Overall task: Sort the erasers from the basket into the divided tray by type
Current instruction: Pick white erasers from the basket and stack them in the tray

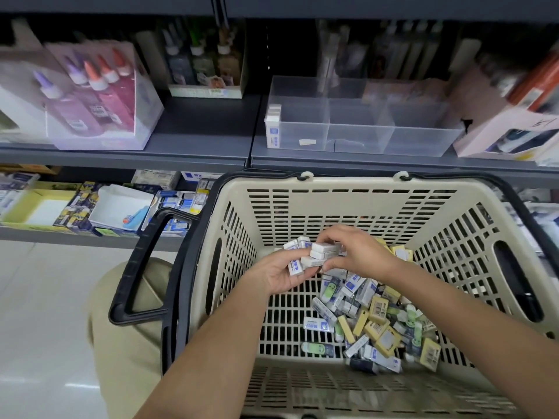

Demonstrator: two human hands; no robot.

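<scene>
Beige slatted plastic forms the shopping basket (348, 204) closest to us, and a loose heap of erasers (372, 322) lies on its floor toward the right. It mixes white ones in blue-printed sleeves, yellow-sleeved ones (378, 309) and pale green ones (328, 290).

Above the heap, our left hand (273, 275) is cupped palm-up, its fingers curled round a small batch of white erasers (295, 264). Our right hand (357, 252) pinches a short stack of the same white kind (323, 251) between thumb and fingertips, pressed against the left hand's batch.

We judge this to be the gathering step: one type is being collected and squared up before it goes to the tray. The next move calls for keeping the stack tight, lifting it over the basket's far rim and reaching up to the shelf.

On that grey shelf (196, 128) stands the clear divided tray (423, 137). A few white erasers (273, 128) stand on end against the left wall of its left compartment, so the handful belongs beside them. The other compartments look bare apart from a pale scrap (307, 142) that we cannot identify.

How many erasers each hand holds is hidden by the fingers. The sleeve printing is too small to read. The tray's rear dividers are hard to trace through the clear plastic, and the glue bottles (99, 95) at far left are blurred.
</scene>
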